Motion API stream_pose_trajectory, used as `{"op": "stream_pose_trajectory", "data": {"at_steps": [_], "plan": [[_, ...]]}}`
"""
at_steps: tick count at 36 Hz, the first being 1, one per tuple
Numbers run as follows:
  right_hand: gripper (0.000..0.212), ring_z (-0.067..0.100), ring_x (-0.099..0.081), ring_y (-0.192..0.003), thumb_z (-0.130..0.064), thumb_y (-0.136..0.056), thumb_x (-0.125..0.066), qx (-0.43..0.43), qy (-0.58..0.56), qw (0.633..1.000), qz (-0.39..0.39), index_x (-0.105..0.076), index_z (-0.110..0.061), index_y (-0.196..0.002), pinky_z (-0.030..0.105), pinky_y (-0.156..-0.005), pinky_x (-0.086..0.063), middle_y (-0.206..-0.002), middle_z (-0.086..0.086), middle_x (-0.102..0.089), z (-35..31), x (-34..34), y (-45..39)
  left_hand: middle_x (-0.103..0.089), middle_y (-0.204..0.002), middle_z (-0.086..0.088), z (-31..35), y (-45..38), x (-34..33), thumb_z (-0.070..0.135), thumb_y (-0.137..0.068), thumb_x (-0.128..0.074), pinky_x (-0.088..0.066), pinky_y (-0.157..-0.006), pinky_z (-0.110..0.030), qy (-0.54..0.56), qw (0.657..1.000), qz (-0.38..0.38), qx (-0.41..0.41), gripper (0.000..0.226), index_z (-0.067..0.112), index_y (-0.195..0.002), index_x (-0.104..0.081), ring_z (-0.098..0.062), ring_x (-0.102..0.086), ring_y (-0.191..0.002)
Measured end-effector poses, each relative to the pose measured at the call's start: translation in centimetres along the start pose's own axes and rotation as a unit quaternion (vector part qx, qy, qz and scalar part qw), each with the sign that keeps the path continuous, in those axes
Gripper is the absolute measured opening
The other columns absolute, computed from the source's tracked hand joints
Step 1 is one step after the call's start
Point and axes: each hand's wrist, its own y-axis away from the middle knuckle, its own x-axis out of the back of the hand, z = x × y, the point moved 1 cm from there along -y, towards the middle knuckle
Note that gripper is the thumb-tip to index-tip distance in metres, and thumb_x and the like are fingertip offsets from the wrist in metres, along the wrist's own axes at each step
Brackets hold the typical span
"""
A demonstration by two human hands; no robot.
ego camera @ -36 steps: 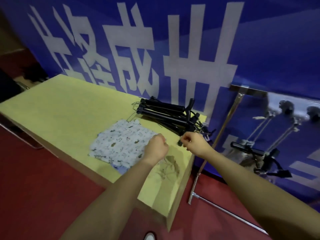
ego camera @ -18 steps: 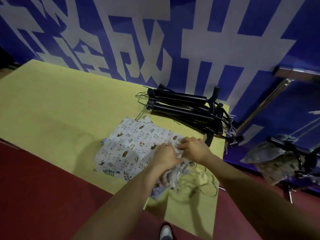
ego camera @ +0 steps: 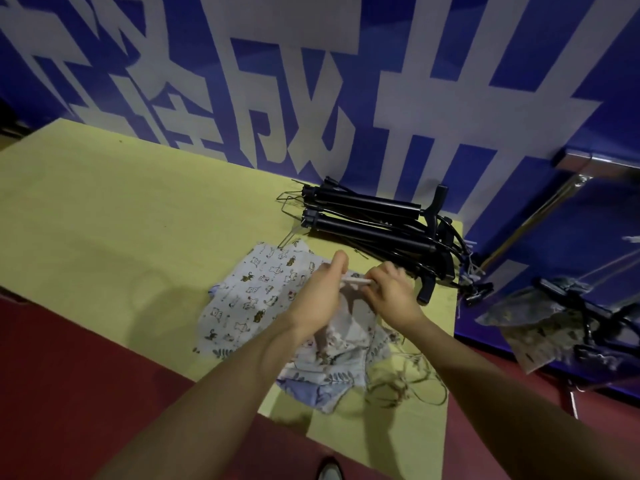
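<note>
A small white garment with an animal print (ego camera: 249, 299) lies on the yellow table (ego camera: 121, 220). Both hands grip the waistband of the top garment (ego camera: 343, 337) and hold it lifted above the pile. My left hand (ego camera: 318, 296) pinches the band's left end, thumb up. My right hand (ego camera: 394, 292) pinches its right end. The stretched band shows as a pale strip between the two hands. The lifted cloth hangs down under my wrists, with a blue piece (ego camera: 311, 393) at its lower edge.
A pile of black clip hangers (ego camera: 374, 223) lies at the table's back right. Loose threads (ego camera: 405, 382) trail near the right front corner. A metal rack (ego camera: 540, 216) with hung garments (ego camera: 540, 323) stands to the right. A blue banner wall (ego camera: 311, 81) is behind, red floor (ego camera: 69, 375) below.
My hands moved from the hanger pile onto the printed clothes, took hold of the top garment's waistband and raised it off the pile. The camera tilted down and closer.
</note>
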Motion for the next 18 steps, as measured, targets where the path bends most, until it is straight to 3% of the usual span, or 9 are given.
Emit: {"op": "stream_pose_trajectory", "data": {"at_steps": [3,5,7,9,11,13,18], "plan": [[0.016,0.027,-0.04,-0.102,-0.027,-0.096,-0.052,-0.041,-0.028,0.999,0.02,-0.059,-0.014,-0.103,0.032,-0.078,-0.023,-0.111,0.004,-0.044,-0.5,0.5,-0.4,-0.048,-0.1,-0.007,-0.5,0.2,0.9,-0.003,-0.09,-0.03,-0.033,-0.057,-0.026,-0.042,0.998,-0.042,-0.014,0.023,0.013,-0.099,-0.044,-0.02,-0.047,-0.075],[0.011,0.029,-0.051,-0.096,-0.025,-0.095,-0.053,-0.055,-0.084,0.995,0.016,-0.056,-0.015,-0.096,0.037,-0.079,-0.035,-0.101,0.006,-0.052,-0.7,1.1,-0.8,-0.042,-0.137,-0.012,-0.4,0.2,1.2,-0.002,-0.091,-0.033,-0.044,-0.084,-0.034,-0.068,0.994,-0.088,-0.017,0.04,0.014,-0.124,-0.051,-0.031,-0.052,-0.109],[0.009,0.03,-0.06,-0.082,-0.025,-0.093,-0.056,-0.056,-0.121,0.991,0.005,-0.053,-0.017,-0.09,0.043,-0.073,-0.047,-0.085,0.006,-0.06,-1.2,1.8,-1.1,-0.015,-0.158,-0.007,0.1,0.5,1.7,-0.008,-0.092,-0.034,-0.042,-0.099,-0.041,-0.165,0.98,-0.112,-0.025,0.06,0.017,-0.146,-0.03,-0.036,-0.041,-0.13],[0.008,0.027,-0.063,-0.072,-0.025,-0.093,-0.058,-0.056,-0.139,0.989,-0.006,-0.054,-0.018,-0.09,0.044,-0.067,-0.052,-0.075,0.004,-0.061,-1.7,2.5,-1.1,-0.004,-0.16,-0.008,0.2,0.7,1.9,-0.01,-0.093,-0.032,-0.045,-0.094,-0.04,-0.213,0.972,-0.101,-0.019,0.062,0.014,-0.149,-0.019,-0.037,-0.044,-0.127],[0.006,0.026,-0.062,-0.066,-0.02,-0.093,-0.058,-0.041,-0.15,0.988,-0.026,-0.056,-0.016,-0.089,0.04,-0.063,-0.051,-0.069,0.001,-0.059,-2.3,2.7,-0.9,-0.012,-0.158,-0.013,0.2,0.8,2.0,-0.005,-0.096,-0.031,-0.045,-0.097,-0.039,-0.206,0.976,-0.071,0.004,0.056,0.008,-0.148,-0.018,-0.036,-0.046,-0.125],[0.009,0.021,-0.055,-0.058,-0.016,-0.093,-0.058,-0.029,-0.165,0.984,-0.059,-0.056,-0.014,-0.084,0.032,-0.055,-0.046,-0.065,0.001,-0.055,-2.8,2.4,-0.5,-0.023,-0.152,-0.014,0.0,0.7,1.9,-0.005,-0.094,-0.036,-0.045,-0.096,-0.037,-0.205,0.978,-0.041,0.01,0.055,0.006,-0.146,-0.023,-0.034,-0.05,-0.119],[0.029,0.008,-0.045,-0.05,-0.012,-0.093,-0.058,-0.042,-0.197,0.97,-0.139,-0.044,-0.017,-0.068,0.024,-0.052,-0.041,-0.06,-0.002,-0.046,-3.0,0.7,1.0,-0.036,-0.142,-0.01,-0.4,0.2,0.8,-0.003,-0.089,-0.045,-0.044,-0.068,-0.032,-0.224,0.974,-0.022,0.011,0.043,0.006,-0.132,-0.044,-0.029,-0.06,-0.098]]}}
